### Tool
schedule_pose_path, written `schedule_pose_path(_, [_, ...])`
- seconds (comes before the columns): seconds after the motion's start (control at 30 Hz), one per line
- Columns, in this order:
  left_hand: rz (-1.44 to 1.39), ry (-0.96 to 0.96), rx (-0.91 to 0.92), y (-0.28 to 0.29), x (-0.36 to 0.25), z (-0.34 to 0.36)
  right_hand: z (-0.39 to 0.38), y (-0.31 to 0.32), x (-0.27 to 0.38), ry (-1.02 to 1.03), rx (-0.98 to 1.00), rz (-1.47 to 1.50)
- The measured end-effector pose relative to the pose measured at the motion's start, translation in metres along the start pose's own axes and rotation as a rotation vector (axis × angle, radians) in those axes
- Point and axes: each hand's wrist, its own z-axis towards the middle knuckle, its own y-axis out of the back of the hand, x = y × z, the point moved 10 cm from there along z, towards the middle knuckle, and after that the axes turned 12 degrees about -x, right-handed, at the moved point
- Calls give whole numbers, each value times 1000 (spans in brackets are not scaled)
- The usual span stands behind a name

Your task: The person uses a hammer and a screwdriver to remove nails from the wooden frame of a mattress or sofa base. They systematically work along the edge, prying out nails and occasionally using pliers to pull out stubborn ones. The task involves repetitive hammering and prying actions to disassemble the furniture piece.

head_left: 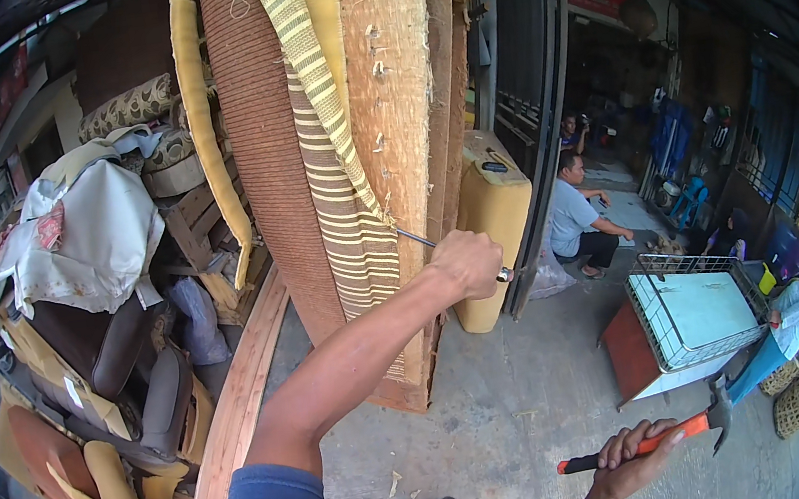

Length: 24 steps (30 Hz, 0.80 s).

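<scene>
My left hand (468, 263) is shut on a thin metal tool (416, 239) like a screwdriver. Its tip rests against the striped fabric (350, 216) on the edge of an upright wooden furniture frame (396, 109). The frame's side shows bare fibre padding with staples. My right hand (633, 449) is low at the right, shut on the orange handle of a claw hammer (714, 415). The hammer head points to the right, above the concrete floor.
A stack of cushions, seat parts and cloth (92, 290) fills the left. A long wooden plank (238, 402) lies on the floor. A yellow padded piece (491, 217) leans by the doorway. A person squats (577, 221) beyond it. A pale box with a wire rack (696, 316) sits on the right.
</scene>
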Motion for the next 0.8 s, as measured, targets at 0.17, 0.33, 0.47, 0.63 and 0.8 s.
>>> schedule_pose_path(0.17, [-91,54,361,-11,8,18,2,-1,-31,-89,61,-44])
schedule_pose_path(0.33, [-114,73,-172,20,17,8,-4,-16,-39,-127,121,-22])
schedule_pose_path(0.47, [-455,-27,-852,100,32,-51,7,-14,-38,-97,144,-27])
schedule_pose_path(0.63, [-697,18,-1151,131,69,-131,1,-24,-28,-53,208,-42])
schedule_pose_path(0.8, [-1251,171,-1395,108,127,-176,-14,-26,-21,42,312,-122])
